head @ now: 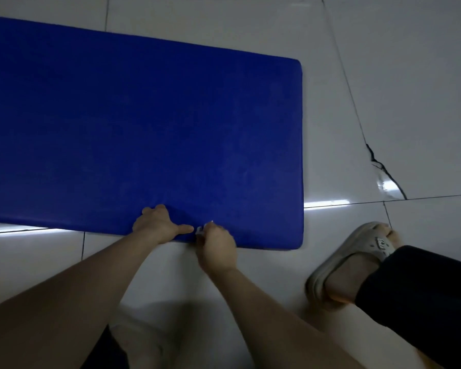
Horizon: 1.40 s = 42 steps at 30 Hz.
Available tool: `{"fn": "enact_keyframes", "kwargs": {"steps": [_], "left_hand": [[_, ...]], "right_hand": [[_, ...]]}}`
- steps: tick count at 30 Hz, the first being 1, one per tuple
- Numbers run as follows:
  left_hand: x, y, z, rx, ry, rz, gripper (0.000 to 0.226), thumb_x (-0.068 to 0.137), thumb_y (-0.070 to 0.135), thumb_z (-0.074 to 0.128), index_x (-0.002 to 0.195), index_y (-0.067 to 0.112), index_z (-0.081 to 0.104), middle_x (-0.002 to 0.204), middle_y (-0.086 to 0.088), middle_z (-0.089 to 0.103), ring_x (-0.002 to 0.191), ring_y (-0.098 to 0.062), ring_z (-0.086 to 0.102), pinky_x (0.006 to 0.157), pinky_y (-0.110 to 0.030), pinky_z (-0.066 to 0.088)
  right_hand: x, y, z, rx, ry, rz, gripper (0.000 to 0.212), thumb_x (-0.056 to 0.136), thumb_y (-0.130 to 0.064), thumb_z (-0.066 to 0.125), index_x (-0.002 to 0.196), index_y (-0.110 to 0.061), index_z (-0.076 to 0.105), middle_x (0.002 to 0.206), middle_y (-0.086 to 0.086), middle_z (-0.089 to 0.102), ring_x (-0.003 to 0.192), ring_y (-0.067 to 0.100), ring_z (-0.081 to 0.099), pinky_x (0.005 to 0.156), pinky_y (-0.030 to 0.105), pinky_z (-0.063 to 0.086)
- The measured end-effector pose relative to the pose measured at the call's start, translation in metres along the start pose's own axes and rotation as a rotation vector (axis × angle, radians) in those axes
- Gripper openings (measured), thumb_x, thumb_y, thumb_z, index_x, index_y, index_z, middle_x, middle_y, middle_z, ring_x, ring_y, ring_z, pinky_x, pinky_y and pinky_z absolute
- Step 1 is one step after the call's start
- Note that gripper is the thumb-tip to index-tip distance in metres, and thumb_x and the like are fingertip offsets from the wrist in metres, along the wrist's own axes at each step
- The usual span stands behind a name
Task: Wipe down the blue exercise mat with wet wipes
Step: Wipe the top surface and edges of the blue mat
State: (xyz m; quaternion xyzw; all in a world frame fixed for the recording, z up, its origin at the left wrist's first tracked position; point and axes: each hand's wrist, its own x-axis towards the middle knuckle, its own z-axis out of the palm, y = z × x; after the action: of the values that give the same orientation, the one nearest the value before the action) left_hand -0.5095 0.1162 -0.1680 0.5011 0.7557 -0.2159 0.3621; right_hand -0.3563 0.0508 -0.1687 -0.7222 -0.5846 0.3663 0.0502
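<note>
Blue exercise mat (pixel 144 129): 1 of them lay flat on the white tiled floor (pixel 383 75), its long side running from the left border of the view to 2 rounded corners on the right. Its near long edge lay just in front of the person, and both of the person's 2 bare hands were at that edge, close together.

The left hand (pixel 156 226) rested on the mat's top next to the near edge, fingers bent and knuckles up, thumb stretched out to the right along the edge. A shallow crease ran through the cover beside it. Whether this hand gripped the cover or only pressed on it could not be told.

The right hand (pixel 218 250) was just beside the left thumb, at the mat's front edge. Its fingers were curled and pinched 1 small white wet wipe (pixel 200 230), of which only a scrap showed above the knuckles, touching the mat.

To the right, well apart from the hands and near the mat's near right corner, 1 foot in 1 grey slipper (pixel 338 265) stood on the floor, with 1 dark trouser leg (pixel 423 302) above it. 1 dark jagged crack (pixel 383 166) ran through a tile to the right of the mat, with bright glare on the glossy floor nearby.
</note>
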Motion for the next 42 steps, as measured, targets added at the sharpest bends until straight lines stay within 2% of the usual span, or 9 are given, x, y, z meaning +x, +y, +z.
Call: {"fn": "enact_keyframes", "kwargs": {"steps": [5, 11, 16, 25, 30, 32, 35, 39, 42], "left_hand": [[-0.001, 0.001, 0.0, -0.017, -0.001, 0.0, 0.11, 0.067, 0.082, 0.07, 0.146, 0.014, 0.035, 0.144, -0.014, 0.039, 0.116, -0.029, 0.053, 0.079, -0.036, 0.05], [-0.005, 0.0, -0.001, -0.044, -0.004, 0.015, 0.111, 0.066, 0.083, 0.07, 0.146, 0.016, 0.035, 0.144, -0.013, 0.038, 0.115, -0.027, 0.053, 0.082, -0.036, 0.052], [-0.008, 0.002, -0.003, -0.045, 0.001, -0.002, 0.114, 0.067, 0.081, 0.071, 0.151, 0.015, 0.03, 0.146, -0.014, 0.036, 0.118, -0.029, 0.053, 0.082, -0.036, 0.052], [-0.022, 0.004, 0.002, -0.148, 0.066, -0.059, 0.108, 0.068, 0.073, 0.078, 0.146, 0.013, 0.033, 0.144, -0.015, 0.034, 0.115, -0.034, 0.053, 0.091, -0.045, 0.054], [-0.044, 0.006, 0.025, -0.623, 0.135, -0.217, 0.075, 0.068, 0.061, 0.085, 0.114, 0.01, 0.056, 0.114, -0.007, 0.061, 0.091, -0.028, 0.059, 0.086, -0.041, 0.056], [-0.056, 0.009, 0.038, -0.92, 0.028, -0.373, 0.07, 0.074, 0.055, 0.085, 0.118, 0.011, 0.054, 0.104, -0.006, 0.063, 0.086, -0.028, 0.061, 0.079, -0.042, 0.057], [-0.061, 0.021, 0.05, -1.244, -0.099, -0.503, 0.061, 0.083, 0.05, 0.08, 0.119, 0.008, 0.057, 0.096, -0.012, 0.06, 0.084, -0.027, 0.062, 0.068, -0.042, 0.055], [-0.053, 0.04, 0.036, -1.645, -0.1, -0.463, 0.04, 0.102, 0.018, 0.057, 0.14, 0.009, 0.048, 0.13, -0.018, 0.055, 0.113, -0.034, 0.059, 0.086, -0.043, 0.05], [-0.052, 0.032, 0.024, -1.733, -0.11, -0.441, 0.046, 0.102, 0.016, 0.054, 0.147, 0.014, 0.043, 0.143, -0.016, 0.05, 0.124, -0.035, 0.055, 0.096, -0.044, 0.048]], "right_hand": [[-0.001, 0.047, -0.035, -0.085, 0.046, 0.013, 0.014, 0.098, -0.028, 0.053, 0.101, -0.015, 0.056, 0.1, 0.002, 0.061, 0.087, 0.022, 0.062, 0.072, 0.035, 0.05], [-0.007, 0.149, -0.099, -0.079, 0.292, 0.385, 0.016, 0.097, -0.03, 0.053, 0.094, -0.015, 0.054, 0.091, 0.003, 0.063, 0.079, 0.023, 0.061, 0.068, 0.033, 0.047], [-0.006, 0.143, -0.089, 0.149, 0.408, 0.616, 0.023, 0.103, -0.029, 0.045, 0.095, -0.009, 0.053, 0.09, 0.009, 0.063, 0.076, 0.023, 0.058, 0.067, 0.033, 0.046], [0.007, 0.036, -0.033, -0.173, -0.009, -0.057, 0.026, 0.102, -0.039, 0.045, 0.088, -0.019, 0.052, 0.082, -0.002, 0.055, 0.072, 0.018, 0.054, 0.061, 0.031, 0.04], [0.003, 0.111, -0.086, -0.126, 0.134, 0.179, 0.022, 0.101, -0.035, 0.044, 0.107, -0.016, 0.055, 0.099, 0.002, 0.06, 0.089, 0.026, 0.063, 0.074, 0.035, 0.05], [0.0, 0.142, -0.104, -0.097, 0.225, 0.334, 0.026, 0.1, -0.033, 0.043, 0.11, -0.013, 0.056, 0.107, 0.006, 0.057, 0.094, 0.031, 0.063, 0.074, 0.033, 0.042], [0.004, 0.162, -0.116, 0.092, 0.305, 0.445, 0.033, 0.098, -0.034, 0.044, 0.097, -0.007, 0.062, 0.101, 0.011, 0.062, 0.081, 0.03, 0.064, 0.074, 0.037, 0.053], [0.015, 0.157, -0.122, 0.249, 0.23, 0.475, 0.029, 0.095, -0.032, 0.052, 0.087, -0.01, 0.068, 0.085, 0.008, 0.069, 0.076, 0.026, 0.064, 0.069, 0.032, 0.049], [0.014, 0.142, -0.127, 0.245, 0.213, 0.456, 0.02, 0.093, -0.026, 0.056, 0.09, -0.008, 0.066, 0.086, 0.008, 0.068, 0.077, 0.024, 0.063, 0.065, 0.03, 0.046]]}}
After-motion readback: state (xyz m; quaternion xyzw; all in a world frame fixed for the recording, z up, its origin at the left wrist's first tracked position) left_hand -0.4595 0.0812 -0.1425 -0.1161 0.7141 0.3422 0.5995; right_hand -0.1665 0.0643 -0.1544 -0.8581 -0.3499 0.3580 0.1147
